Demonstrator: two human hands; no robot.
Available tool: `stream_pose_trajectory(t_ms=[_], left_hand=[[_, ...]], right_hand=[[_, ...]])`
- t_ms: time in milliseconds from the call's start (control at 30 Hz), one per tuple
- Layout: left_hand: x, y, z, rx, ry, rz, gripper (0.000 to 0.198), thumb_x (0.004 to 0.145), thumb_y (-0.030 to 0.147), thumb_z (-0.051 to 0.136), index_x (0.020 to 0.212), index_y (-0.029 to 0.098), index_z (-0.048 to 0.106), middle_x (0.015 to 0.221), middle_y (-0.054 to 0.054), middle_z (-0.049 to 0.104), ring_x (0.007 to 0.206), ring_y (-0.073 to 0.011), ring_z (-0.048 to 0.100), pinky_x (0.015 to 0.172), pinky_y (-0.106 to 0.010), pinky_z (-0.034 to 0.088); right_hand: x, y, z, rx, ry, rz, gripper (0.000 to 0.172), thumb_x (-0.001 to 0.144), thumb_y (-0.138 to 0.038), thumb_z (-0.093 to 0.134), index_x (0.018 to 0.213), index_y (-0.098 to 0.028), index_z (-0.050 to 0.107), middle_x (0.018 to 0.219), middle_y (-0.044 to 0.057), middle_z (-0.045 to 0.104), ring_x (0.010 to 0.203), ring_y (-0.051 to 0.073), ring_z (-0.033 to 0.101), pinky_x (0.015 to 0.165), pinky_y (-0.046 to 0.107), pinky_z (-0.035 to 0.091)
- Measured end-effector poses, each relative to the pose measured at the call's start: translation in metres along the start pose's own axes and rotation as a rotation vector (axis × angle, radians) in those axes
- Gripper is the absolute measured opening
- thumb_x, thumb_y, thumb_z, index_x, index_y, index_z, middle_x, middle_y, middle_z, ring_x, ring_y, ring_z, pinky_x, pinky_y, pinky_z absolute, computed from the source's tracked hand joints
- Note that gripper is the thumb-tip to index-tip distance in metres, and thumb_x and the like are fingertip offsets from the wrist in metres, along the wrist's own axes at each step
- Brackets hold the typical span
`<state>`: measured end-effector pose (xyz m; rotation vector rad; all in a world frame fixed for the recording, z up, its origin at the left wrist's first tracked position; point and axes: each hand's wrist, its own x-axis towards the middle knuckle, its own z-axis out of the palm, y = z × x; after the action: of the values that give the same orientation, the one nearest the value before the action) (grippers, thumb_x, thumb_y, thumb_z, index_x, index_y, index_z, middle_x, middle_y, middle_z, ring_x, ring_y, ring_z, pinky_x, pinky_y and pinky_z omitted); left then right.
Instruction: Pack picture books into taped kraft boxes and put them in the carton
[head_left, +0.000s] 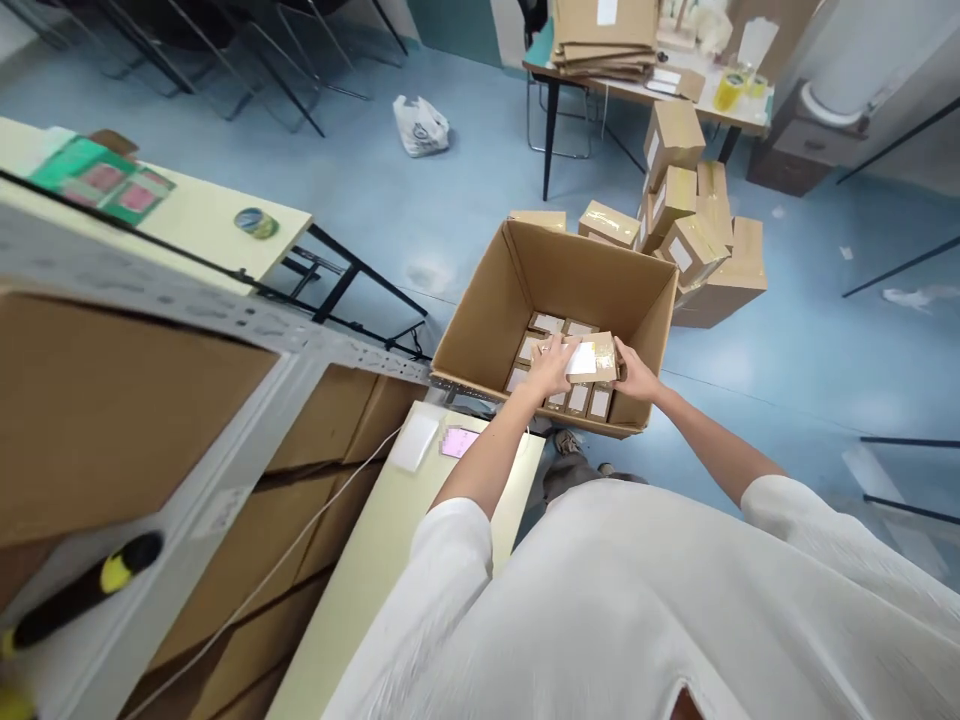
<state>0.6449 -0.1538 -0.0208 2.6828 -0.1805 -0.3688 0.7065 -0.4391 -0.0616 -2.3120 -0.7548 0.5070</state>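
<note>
A small taped cardboard box [604, 357] with a white label is held between my two hands, inside the open top of a large carton [480, 330]. My left hand [552, 366] grips its left end, with fingers spread over the top. At its right end, my right hand [634, 372] is closed around the edge. Below, on the carton's floor, several small labelled boxes [577, 399] stand in rows. The held box and my left hand hide part of those rows.
Behind the carton, more small boxes [675, 135] are stacked on the blue floor. A table [536, 60] with flattened cardboard [604, 35] stands beyond. To the left are a metal shelf [300, 350] with cartons and a narrow table [352, 570] bearing a phone [459, 441].
</note>
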Motion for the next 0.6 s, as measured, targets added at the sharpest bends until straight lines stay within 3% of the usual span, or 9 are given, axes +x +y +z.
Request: stream_pose_trajectory(t_ms=[100, 200, 333, 500, 600], left_hand=[[0.020, -0.027, 0.014, -0.019, -0.097, 0.036, 0.133, 0.069, 0.020, 0.094, 0.179, 0.029, 0.021, 0.173, -0.026, 0.033, 0.164, -0.0500, 0.034, 0.132, -0.068, 0.026], [0.038, -0.049, 0.030, -0.054, -0.171, 0.072, 0.138, 0.067, 0.020, 0.095, 0.181, 0.027, 0.016, 0.173, -0.026, 0.032, 0.160, -0.0493, 0.039, 0.132, -0.064, 0.031], [0.059, -0.073, 0.049, -0.088, -0.224, 0.097, 0.143, 0.066, 0.025, 0.095, 0.181, 0.029, 0.011, 0.173, -0.024, 0.031, 0.159, -0.0480, 0.040, 0.132, -0.063, 0.033], [0.080, -0.098, 0.072, -0.156, -0.296, 0.034, 0.144, 0.068, 0.030, 0.095, 0.182, 0.030, 0.008, 0.177, -0.022, 0.026, 0.156, -0.0475, 0.046, 0.128, -0.057, 0.044], [0.095, -0.109, 0.086, -0.204, -0.315, -0.014, 0.143, 0.069, 0.030, 0.095, 0.182, 0.029, 0.008, 0.177, -0.022, 0.027, 0.152, -0.0458, 0.051, 0.123, -0.053, 0.050]], right_hand=[[0.019, 0.008, 0.011, -0.032, -0.061, 0.039, 0.139, 0.083, -0.050, 0.087, 0.184, -0.030, -0.006, 0.185, 0.019, 0.023, 0.167, 0.043, 0.031, 0.131, 0.064, 0.035], [0.033, 0.012, 0.021, -0.040, -0.128, 0.114, 0.145, 0.081, -0.053, 0.090, 0.182, -0.034, -0.012, 0.189, 0.017, 0.014, 0.169, 0.047, 0.023, 0.130, 0.070, 0.029], [0.049, 0.016, 0.034, -0.035, -0.167, 0.152, 0.151, 0.079, -0.053, 0.091, 0.180, -0.036, -0.020, 0.190, 0.017, 0.008, 0.169, 0.048, 0.020, 0.130, 0.070, 0.025], [0.078, 0.026, 0.047, -0.063, -0.200, 0.138, 0.150, 0.079, -0.049, 0.092, 0.181, -0.036, -0.017, 0.186, 0.019, 0.019, 0.168, 0.046, 0.024, 0.131, 0.068, 0.021], [0.101, 0.038, 0.051, -0.080, -0.229, 0.129, 0.148, 0.077, -0.046, 0.092, 0.182, -0.033, -0.011, 0.182, 0.021, 0.025, 0.165, 0.046, 0.029, 0.130, 0.068, 0.026]])
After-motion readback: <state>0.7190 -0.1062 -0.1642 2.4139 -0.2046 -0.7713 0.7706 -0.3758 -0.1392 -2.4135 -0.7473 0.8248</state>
